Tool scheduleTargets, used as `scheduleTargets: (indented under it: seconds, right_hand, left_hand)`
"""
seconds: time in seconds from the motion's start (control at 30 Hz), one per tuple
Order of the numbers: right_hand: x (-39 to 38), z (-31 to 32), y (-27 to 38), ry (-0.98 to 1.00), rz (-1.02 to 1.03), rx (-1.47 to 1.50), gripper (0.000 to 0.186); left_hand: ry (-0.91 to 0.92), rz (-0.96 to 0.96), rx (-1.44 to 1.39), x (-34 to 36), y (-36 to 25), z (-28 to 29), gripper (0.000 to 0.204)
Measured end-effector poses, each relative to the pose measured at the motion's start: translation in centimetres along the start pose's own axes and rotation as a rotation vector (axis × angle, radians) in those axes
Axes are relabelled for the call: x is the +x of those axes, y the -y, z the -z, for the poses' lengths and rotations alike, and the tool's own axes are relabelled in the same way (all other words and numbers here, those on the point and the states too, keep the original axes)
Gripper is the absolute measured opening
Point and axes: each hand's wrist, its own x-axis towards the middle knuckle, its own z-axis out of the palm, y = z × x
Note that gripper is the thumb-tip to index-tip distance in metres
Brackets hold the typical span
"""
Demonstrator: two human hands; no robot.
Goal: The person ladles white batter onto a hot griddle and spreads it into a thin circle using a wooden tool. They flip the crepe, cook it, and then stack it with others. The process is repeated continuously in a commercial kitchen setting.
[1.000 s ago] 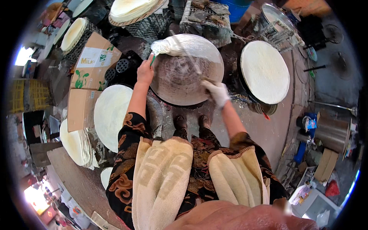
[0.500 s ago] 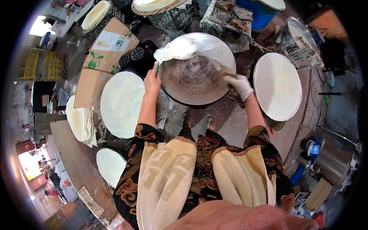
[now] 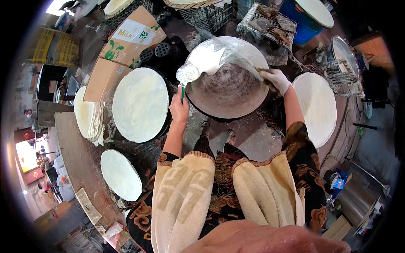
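Nearby, left grip (image 3: 179, 107) is holding a scoop (image 3: 187, 74), right grip (image 3: 276, 81) a spreader (image 3: 252, 69); hasty sweeping could be sending batter (image 3: 209, 57) over the griddle (image 3: 228, 103) edge.

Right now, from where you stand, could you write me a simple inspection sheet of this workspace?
Surface: round pan, white paste over its upper part, lower part bare and greyish brown.
Job's things: green-handled tool, its head coated white; blurred tool at the pan's right side; white rounds to both sides.
Clutter: cardboard box and holed black cylinders, left of the pan.
Hands: bare left hand grips the green-handled tool; gloved right hand grips the blurred one.
Cables: nothing seen.
Surroundings: blue barrel beyond the pan, to the right.
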Motion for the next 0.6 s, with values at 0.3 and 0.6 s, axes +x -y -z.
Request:
scheduleTargets:
  seconds: [0.3,0.6]
  right_hand:
    - [-0.3,-2.1,1.0,0.253,-0.023,-0.134,0.045]
    - [5.9,-0.6,2.7,0.274,0.072,-0.412,0.046]
  left_hand:
    - [-0.15,-0.033,-0.02,-5.3,0.7,-0.2,0.055]
    - [0.039,0.016,-0.187,-10.6,-0.9,2.4,0.059]
